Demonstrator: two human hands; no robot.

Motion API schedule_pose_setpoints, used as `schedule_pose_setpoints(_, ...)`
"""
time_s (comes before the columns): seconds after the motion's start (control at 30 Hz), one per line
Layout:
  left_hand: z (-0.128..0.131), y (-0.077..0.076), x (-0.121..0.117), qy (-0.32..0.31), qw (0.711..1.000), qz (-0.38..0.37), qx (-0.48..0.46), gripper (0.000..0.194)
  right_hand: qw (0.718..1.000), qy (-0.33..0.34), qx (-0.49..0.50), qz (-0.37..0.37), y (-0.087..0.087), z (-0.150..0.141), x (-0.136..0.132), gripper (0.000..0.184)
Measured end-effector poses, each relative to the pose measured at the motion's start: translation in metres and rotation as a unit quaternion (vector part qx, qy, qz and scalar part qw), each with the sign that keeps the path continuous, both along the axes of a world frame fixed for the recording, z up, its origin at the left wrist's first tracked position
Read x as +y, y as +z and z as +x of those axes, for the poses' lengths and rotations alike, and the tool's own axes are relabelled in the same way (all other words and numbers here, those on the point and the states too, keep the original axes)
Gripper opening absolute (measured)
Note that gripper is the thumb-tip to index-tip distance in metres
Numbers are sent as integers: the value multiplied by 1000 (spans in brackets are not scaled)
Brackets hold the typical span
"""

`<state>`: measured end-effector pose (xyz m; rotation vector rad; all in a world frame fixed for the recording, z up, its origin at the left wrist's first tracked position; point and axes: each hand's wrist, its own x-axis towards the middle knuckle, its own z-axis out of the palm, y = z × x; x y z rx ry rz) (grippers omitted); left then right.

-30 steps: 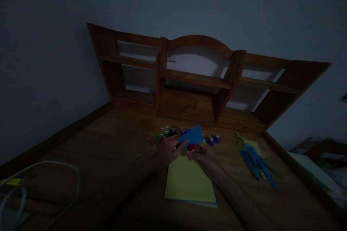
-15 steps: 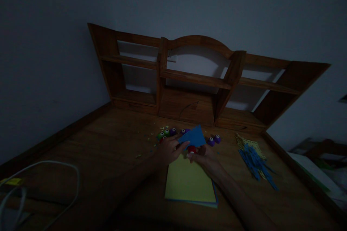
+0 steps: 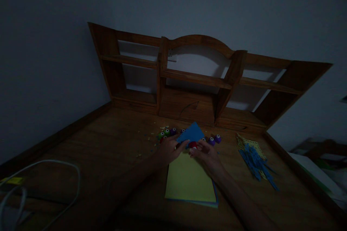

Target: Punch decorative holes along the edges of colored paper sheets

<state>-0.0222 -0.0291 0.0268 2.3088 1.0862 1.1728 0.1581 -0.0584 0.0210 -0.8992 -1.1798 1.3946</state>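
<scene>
Right-hand grip point(image 3: 208, 155) holds a red punch point(image 3: 193, 145), set between thumb and fingertips at the near edge of a blue sheet point(image 3: 193, 131) pinched in the left-hand grip point(image 3: 168, 150); yellow paper point(image 3: 191, 180) lies below, purple punches point(image 3: 211, 142) to the right on the wooden surface point(image 3: 108, 140).

open: desk point(image 3: 105, 131), left-rear | ahead: blue sheet point(image 3: 193, 133), purple pieces point(image 3: 211, 142), then wooden shelf point(image 3: 195, 79) | right: blue strips point(image 3: 253, 161)

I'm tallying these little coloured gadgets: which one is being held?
The red one in the right hand; the others, including another red one, sit on the desk.
</scene>
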Motion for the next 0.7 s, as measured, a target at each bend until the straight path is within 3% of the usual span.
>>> schedule_pose_setpoints(0.3, 1, -1, 1, 7, 1000, -3, 10, 31, 1000, -9, -21, 7, 2, 0, 0, 29)
schedule_pose_setpoints(0.7, 1, -6, 4, 4, 999, 48, 15, 29, 1000, 1, -12, -7, 5, 0, -1, 25)
